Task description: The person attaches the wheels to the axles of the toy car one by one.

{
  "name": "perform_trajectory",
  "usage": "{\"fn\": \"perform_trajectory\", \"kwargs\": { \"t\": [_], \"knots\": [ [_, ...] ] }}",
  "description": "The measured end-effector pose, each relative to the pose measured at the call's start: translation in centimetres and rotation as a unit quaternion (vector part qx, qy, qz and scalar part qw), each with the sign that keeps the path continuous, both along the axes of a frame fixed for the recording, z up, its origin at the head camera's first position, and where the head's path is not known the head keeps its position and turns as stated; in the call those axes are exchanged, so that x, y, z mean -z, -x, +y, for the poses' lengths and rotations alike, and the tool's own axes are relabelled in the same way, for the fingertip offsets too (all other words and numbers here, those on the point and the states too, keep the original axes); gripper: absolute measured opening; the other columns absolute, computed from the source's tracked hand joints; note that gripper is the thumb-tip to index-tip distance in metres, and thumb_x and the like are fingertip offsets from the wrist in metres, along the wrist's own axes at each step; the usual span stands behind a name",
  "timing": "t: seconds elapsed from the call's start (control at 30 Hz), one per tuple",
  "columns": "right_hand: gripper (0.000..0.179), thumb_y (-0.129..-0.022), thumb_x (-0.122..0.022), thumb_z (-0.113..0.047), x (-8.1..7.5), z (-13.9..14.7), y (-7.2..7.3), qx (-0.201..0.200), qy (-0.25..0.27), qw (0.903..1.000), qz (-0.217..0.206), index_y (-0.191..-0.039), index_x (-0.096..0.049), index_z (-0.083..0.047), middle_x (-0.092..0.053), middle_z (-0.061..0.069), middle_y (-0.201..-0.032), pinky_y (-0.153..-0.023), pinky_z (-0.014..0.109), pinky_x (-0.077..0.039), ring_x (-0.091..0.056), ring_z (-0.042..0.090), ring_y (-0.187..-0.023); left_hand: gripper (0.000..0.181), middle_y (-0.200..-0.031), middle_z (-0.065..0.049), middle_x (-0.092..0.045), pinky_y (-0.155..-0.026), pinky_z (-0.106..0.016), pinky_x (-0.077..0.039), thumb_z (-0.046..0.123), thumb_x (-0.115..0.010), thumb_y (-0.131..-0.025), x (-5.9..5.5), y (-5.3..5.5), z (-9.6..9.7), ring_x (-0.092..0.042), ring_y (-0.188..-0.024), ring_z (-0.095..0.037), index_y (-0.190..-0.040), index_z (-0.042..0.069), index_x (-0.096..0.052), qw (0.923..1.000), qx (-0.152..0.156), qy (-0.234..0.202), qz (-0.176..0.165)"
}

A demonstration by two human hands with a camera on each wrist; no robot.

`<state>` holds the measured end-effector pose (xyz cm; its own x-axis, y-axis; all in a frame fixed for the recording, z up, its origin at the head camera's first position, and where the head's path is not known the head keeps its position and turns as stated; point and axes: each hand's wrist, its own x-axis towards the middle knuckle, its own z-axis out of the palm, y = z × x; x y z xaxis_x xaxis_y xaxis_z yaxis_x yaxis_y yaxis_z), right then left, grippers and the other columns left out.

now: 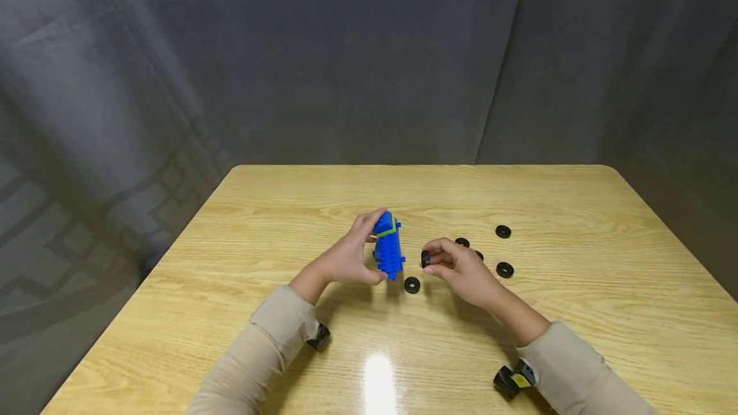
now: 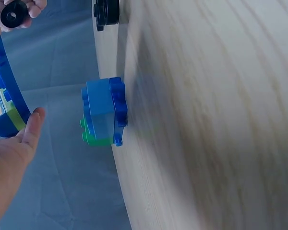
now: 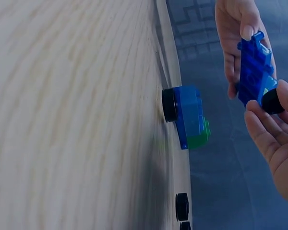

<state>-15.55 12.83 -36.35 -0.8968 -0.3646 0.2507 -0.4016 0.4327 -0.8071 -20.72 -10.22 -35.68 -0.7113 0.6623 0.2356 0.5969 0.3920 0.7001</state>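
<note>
My left hand (image 1: 354,252) grips a blue toy-car base (image 1: 389,255) with a yellow-green stripe, thumb at its near end and fingers at its far end. Its studs and side pegs show from above. Just to the right, my right hand (image 1: 461,271) pinches a black toy wheel (image 1: 425,259) between thumb and fingers. In the right wrist view this wheel (image 3: 272,101) overlaps the end of the car base (image 3: 254,72). A separate blue and green block piece (image 2: 103,112) sits on the table in both wrist views; from the head it is mostly hidden behind the left hand and car base.
One loose wheel (image 1: 412,285) lies flat on the wooden table (image 1: 288,210) between the hands. Several more, such as a wheel (image 1: 503,232) and another wheel (image 1: 504,269), lie beyond and beside the right hand. Dark grey curtains (image 1: 369,69) hang around the table.
</note>
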Motion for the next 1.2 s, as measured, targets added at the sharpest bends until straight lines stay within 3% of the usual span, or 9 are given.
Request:
{"fn": "perform_trajectory", "kwargs": {
  "t": [0.4, 0.83, 0.97, 1.1, 1.2],
  "knots": [
    [0.028, -0.081, -0.058, -0.006, -0.1, -0.7, -0.2, -0.023, 0.011, 0.9997, 0.0, -0.106, -0.051, 0.005, -0.056, 0.011, -0.095, -0.072, 0.028, -0.047, -0.056, 0.023, -0.086, 0.107, -0.131, -0.01, -0.019, -0.087, -0.039, -0.038, 0.013, -0.072, -0.058, -0.2, -0.4, 0.6, -0.041, -0.106, -0.024, -0.138, 0.025, -0.004, 0.9997, 0.012, 0.001, -0.024],
    [0.029, -0.08, -0.059, -0.007, -0.1, -1.2, -0.5, -0.031, 0.019, 0.9993, -0.001, -0.106, -0.051, 0.004, -0.056, 0.011, -0.096, -0.073, 0.027, -0.046, -0.056, 0.022, -0.085, 0.107, -0.129, -0.009, -0.019, -0.085, -0.035, -0.04, 0.015, -0.073, -0.058, -0.1, -0.6, 1.0, -0.044, -0.101, -0.02, -0.139, 0.025, -0.003, 0.9995, 0.009, 0.013, -0.028],
    [0.029, -0.08, -0.059, -0.007, -0.2, -1.3, -0.5, -0.034, 0.023, 0.9991, -0.01, -0.106, -0.051, 0.004, -0.056, 0.011, -0.097, -0.073, 0.026, -0.046, -0.056, 0.022, -0.086, 0.107, -0.13, -0.009, -0.016, -0.082, -0.034, -0.043, 0.007, -0.073, -0.059, 0.0, -0.6, 1.0, -0.047, -0.097, -0.021, -0.138, 0.025, -0.003, 0.9972, 0.021, -0.014, -0.071],
    [0.028, -0.08, -0.059, -0.006, 0.0, -1.3, -0.4, -0.034, 0.017, 0.9992, -0.015, -0.105, -0.052, 0.003, -0.056, 0.011, -0.097, -0.073, 0.026, -0.046, -0.056, 0.022, -0.086, 0.108, -0.131, -0.008, -0.012, -0.076, -0.039, -0.046, -0.001, -0.072, -0.061, 0.1, -0.8, 1.1, -0.047, -0.094, -0.026, -0.138, 0.03, -0.003, 0.9896, 0.029, -0.051, -0.132],
    [0.027, -0.08, -0.059, -0.004, 0.1, -1.3, -0.4, -0.03, 0.012, 0.9993, -0.016, -0.105, -0.052, 0.002, -0.056, 0.01, -0.097, -0.073, 0.025, -0.046, -0.056, 0.021, -0.086, 0.107, -0.132, -0.009, -0.009, -0.075, -0.042, -0.046, -0.008, -0.07, -0.062, -1.0, -1.6, 1.3, -0.046, -0.095, -0.029, -0.138, 0.027, -0.003, 0.9838, 0.022, -0.063, -0.167]
  ]
}}
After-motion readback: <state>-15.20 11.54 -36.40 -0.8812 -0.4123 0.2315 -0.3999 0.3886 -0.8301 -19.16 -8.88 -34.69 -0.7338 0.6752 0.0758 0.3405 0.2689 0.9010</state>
